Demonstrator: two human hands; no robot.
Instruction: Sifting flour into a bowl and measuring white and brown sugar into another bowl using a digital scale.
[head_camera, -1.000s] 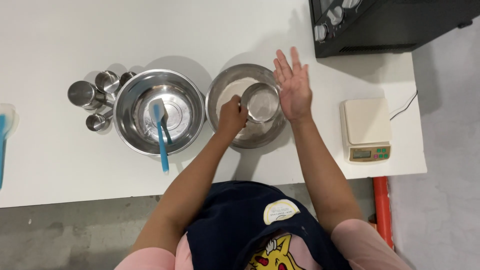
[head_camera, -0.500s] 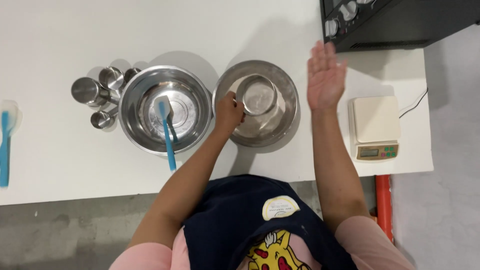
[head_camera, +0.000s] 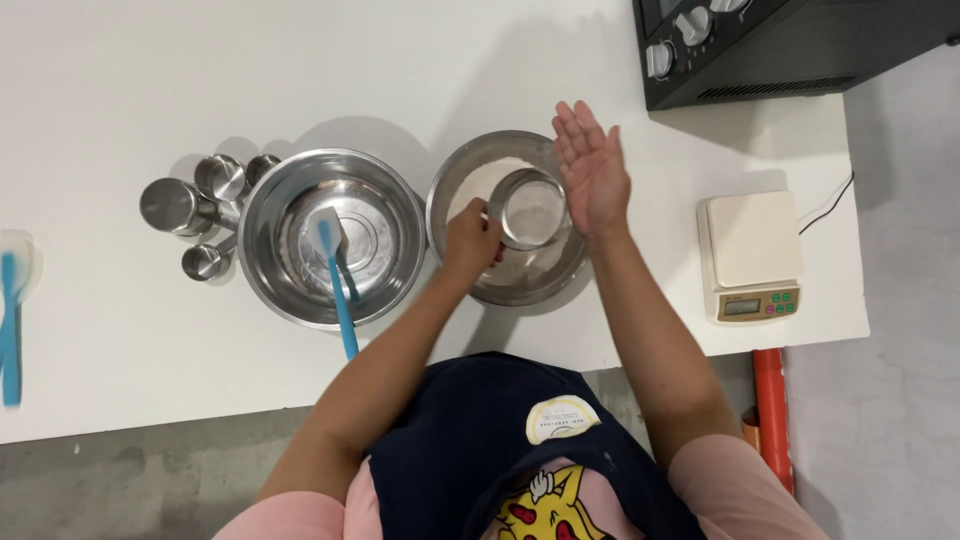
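My left hand (head_camera: 473, 237) grips the handle side of a small round metal sieve (head_camera: 530, 208) held over a steel bowl (head_camera: 455, 190) that has white flour in it. My right hand (head_camera: 592, 172) is flat and open, fingers together, its palm right against the sieve's right rim. To the left stands a larger steel bowl (head_camera: 290, 270) with a blue spatula (head_camera: 335, 280) leaning in it, the handle sticking out toward me.
Several steel measuring cups (head_camera: 190, 215) cluster left of the large bowl. A white kitchen scale (head_camera: 750, 255) sits at the right on the white table (head_camera: 120, 100). A black oven (head_camera: 790, 40) stands at the back right. Another blue utensil (head_camera: 10, 310) lies at the far left edge.
My right hand swung away to the right of the bowl, then came back against the sieve's rim. My left hand kept hold of the sieve.
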